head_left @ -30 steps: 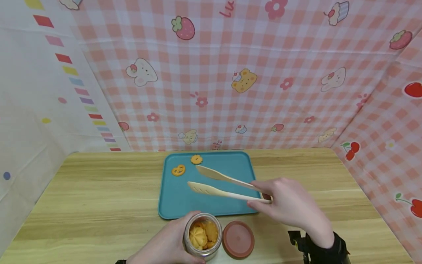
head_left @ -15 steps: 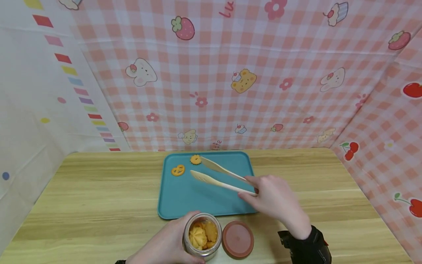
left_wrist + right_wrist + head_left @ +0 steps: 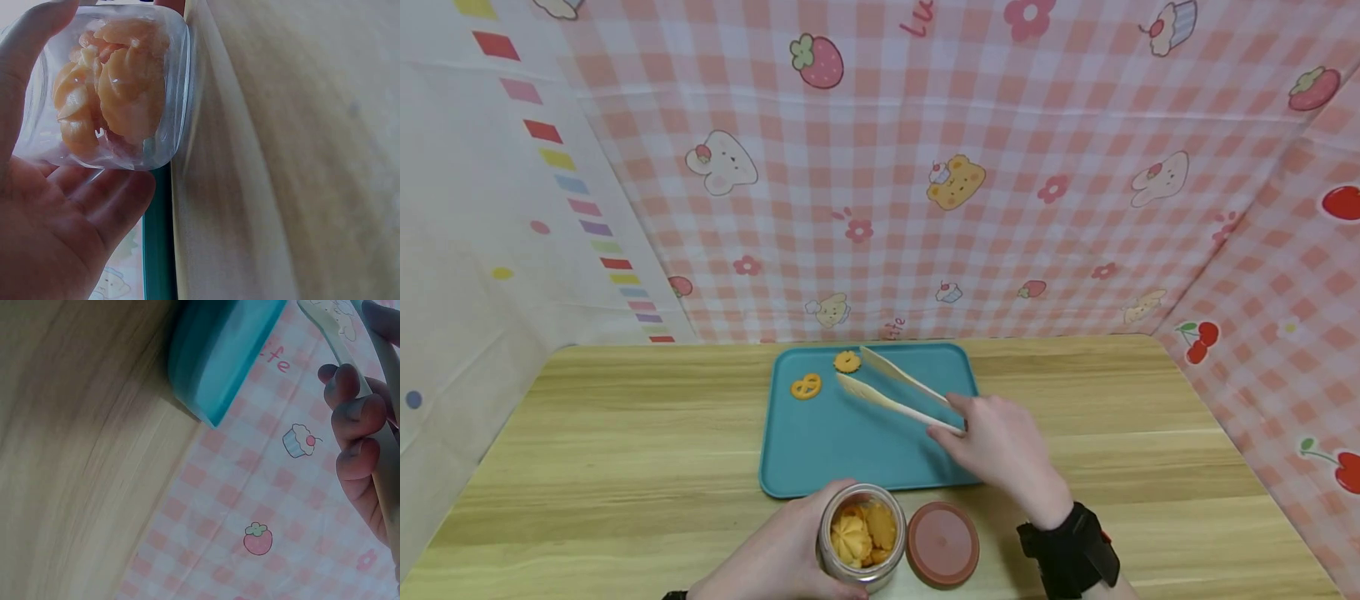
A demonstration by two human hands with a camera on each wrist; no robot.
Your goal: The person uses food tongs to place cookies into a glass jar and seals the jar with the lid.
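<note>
My left hand [image 3: 790,546] grips a clear jar [image 3: 178,94] from its left side. Through the open mouth show several golden cookies [image 3: 852,537]. In the right wrist view, curled fingers of my right hand [image 3: 1000,442] hold pale tongs [image 3: 898,407], whose two arms stand apart with nothing between them. The tongs reach over the blue tray [image 3: 850,467], their tips just right of a round scalloped cookie [image 3: 847,362]. A pretzel-shaped cookie [image 3: 806,387] lies on the tray to the left and nearer me.
A reddish-brown lid [image 3: 942,544] lies on the wooden table [image 3: 625,467] right beside the jar. Behind the table rises a pink checked cloth [image 3: 880,208], with more cloth along both sides.
My right hand has moved left and away from me, taking the tongs' tips up beside the round cookie. The left hand and jar have stayed in place.
</note>
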